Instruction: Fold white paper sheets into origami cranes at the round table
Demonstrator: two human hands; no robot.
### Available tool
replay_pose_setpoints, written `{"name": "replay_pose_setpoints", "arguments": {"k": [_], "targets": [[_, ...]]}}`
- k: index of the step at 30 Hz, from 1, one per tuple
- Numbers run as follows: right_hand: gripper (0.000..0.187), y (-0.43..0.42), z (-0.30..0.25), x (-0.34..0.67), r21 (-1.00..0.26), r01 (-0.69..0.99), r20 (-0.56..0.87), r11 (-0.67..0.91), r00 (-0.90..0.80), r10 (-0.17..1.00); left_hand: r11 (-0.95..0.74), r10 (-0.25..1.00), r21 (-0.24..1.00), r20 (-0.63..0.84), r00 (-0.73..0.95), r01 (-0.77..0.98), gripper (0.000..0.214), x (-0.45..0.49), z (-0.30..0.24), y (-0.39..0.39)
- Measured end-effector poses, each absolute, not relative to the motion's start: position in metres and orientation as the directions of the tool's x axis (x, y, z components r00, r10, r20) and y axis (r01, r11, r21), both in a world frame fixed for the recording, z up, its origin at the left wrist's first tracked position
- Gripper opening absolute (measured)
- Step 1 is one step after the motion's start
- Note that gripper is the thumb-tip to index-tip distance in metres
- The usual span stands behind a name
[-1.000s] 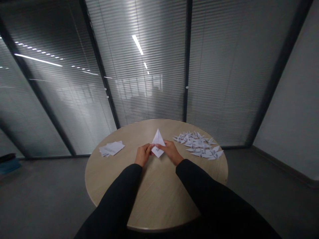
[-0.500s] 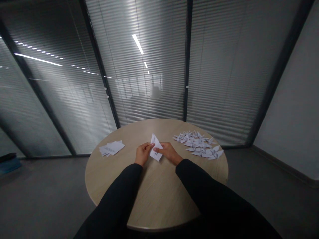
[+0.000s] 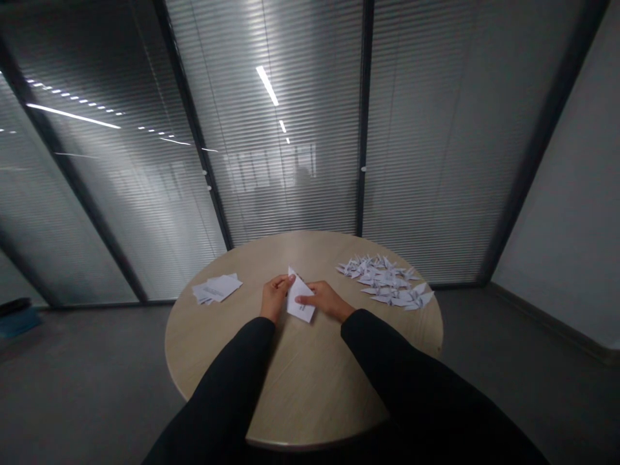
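A folded piece of white paper (image 3: 299, 306) with some print on it is held between my two hands above the middle of the table. My left hand (image 3: 275, 296) pinches its left edge near the upper corner, thumb on top. From the other side my right hand (image 3: 328, 299) grips it, the thumb lying across the face of the paper and the other fingers behind. The fingers behind the paper are partly hidden.
On the round wooden table (image 3: 310, 387), a small stack of white paper sheets (image 3: 217, 289) lies to the left. Many folded paper cranes (image 3: 387, 281) lie in rows to the right. Glass partitions with blinds (image 3: 300, 194) stand behind the table. A blue bin (image 3: 18, 320) is on the floor far left.
The folded paper has turned between my hands, its top point shifting left and its lower corner right. Both hands have moved slightly with it and keep hold.
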State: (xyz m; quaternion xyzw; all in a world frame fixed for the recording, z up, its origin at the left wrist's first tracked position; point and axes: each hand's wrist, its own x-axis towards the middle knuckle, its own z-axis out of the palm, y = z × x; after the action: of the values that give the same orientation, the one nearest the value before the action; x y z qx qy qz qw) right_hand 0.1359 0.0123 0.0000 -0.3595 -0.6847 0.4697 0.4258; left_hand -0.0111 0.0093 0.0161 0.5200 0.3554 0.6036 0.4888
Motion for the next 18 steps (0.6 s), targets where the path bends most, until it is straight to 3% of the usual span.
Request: {"name": "replay_pose_setpoints", "arguments": {"k": [5,11,14,18], "targets": [[0.04,0.013,-0.004,0.134,-0.952,0.074,0.242,0.298,-0.415,0.877,-0.282,0.955,0.932,0.295,0.025,-0.226,0.036,-0.015,0.02,0.011],[0.032,0.017,0.005,0.137,-0.93,-0.022,0.365,0.366,-0.163,0.917,-0.297,0.947,0.954,0.289,0.141,0.039,0.036,-0.013,0.015,0.011],[0.025,0.018,0.007,0.139,-0.882,0.033,0.461,0.47,-0.14,0.876,-0.315,0.93,0.936,0.273,0.248,0.154,0.038,-0.012,0.006,0.015],[0.024,0.018,0.005,0.141,-0.876,0.131,0.452,0.464,-0.115,0.885,-0.331,0.931,0.912,0.273,0.244,0.242,0.039,-0.011,-0.003,0.019]]}}
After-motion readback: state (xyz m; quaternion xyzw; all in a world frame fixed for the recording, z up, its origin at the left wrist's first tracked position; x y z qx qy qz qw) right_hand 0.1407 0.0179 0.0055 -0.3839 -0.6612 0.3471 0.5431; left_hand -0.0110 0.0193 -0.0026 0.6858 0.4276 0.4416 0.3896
